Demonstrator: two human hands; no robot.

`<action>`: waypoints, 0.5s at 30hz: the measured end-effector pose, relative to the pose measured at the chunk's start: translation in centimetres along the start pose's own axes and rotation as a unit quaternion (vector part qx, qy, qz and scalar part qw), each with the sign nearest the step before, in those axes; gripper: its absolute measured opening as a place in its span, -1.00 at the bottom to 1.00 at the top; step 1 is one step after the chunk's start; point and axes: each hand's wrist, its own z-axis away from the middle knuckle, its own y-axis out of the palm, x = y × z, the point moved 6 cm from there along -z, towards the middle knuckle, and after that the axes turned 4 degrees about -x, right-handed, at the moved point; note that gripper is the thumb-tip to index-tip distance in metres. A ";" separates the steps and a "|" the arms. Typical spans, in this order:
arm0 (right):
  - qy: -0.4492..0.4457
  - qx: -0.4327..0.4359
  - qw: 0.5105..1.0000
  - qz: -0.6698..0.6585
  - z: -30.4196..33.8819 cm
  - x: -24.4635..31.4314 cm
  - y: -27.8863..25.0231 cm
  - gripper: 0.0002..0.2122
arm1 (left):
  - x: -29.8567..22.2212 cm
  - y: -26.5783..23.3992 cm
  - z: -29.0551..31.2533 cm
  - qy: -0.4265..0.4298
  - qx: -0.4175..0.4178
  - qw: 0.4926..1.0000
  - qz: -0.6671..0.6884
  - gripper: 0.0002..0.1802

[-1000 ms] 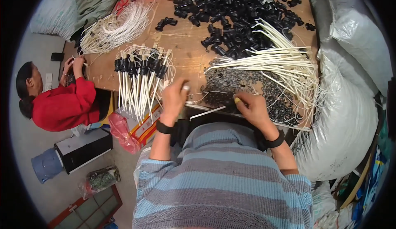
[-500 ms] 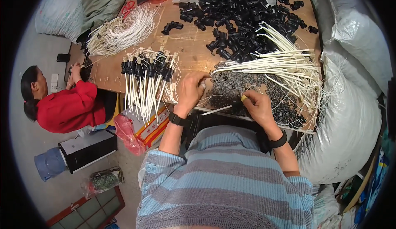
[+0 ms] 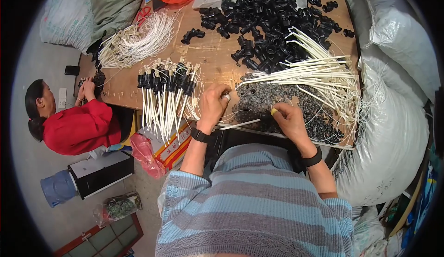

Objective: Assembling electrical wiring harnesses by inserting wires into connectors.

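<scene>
Your right hand (image 3: 289, 120) pinches a white tube (image 3: 240, 124) steady while your left hand (image 3: 213, 104) closes on a small cap (image 3: 226, 97) to fit.

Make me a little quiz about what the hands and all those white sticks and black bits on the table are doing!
1. True or false: the left hand rests on the wooden table.
2. What does the right hand pinch? A) red scissors B) a white tube with a black end C) a blue jug
3. Which lies nearer the hands: the small black pieces or the big black fittings?

Key: 1 true; 2 B; 3 the small black pieces.
</scene>
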 end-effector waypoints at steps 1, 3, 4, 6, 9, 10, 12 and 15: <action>-0.001 -0.002 1.000 0.000 0.0 0.0 0.1 -0.89 | 1.1 0.4 0.2 -0.074 -0.006 0.995 0.067 -0.77; -0.001 -0.020 1.000 0.015 -0.1 -0.4 -0.2 -0.89 | 1.2 1.1 0.3 -0.184 0.038 0.960 0.207 -0.81; 0.000 -0.024 1.000 0.017 -0.2 -0.4 -0.1 -0.89 | 0.5 1.1 0.4 -0.181 0.041 0.960 0.209 -0.81; -0.032 -0.075 0.996 0.033 -0.5 0.1 -0.3 -0.89 | -2.4 2.7 1.2 -0.231 0.080 0.870 0.429 -0.81; -0.047 -0.102 0.992 0.065 -0.9 0.8 0.6 -0.91 | -7.4 3.1 1.5 -0.085 0.055 0.924 0.369 -0.81; -0.071 -0.115 0.988 0.074 -0.9 1.3 0.8 -0.90 | -8.6 2.7 1.3 -0.008 0.031 0.968 0.250 -0.81; -0.117 -0.139 0.978 0.105 -0.8 2.0 0.9 -0.88 | -8.9 2.8 1.2 0.027 0.000 0.977 0.212 -0.81; -0.129 -0.176 0.962 0.162 -0.2 2.8 0.3 -0.86 | -8.6 3.0 1.2 -0.027 -0.008 0.970 0.241 -0.81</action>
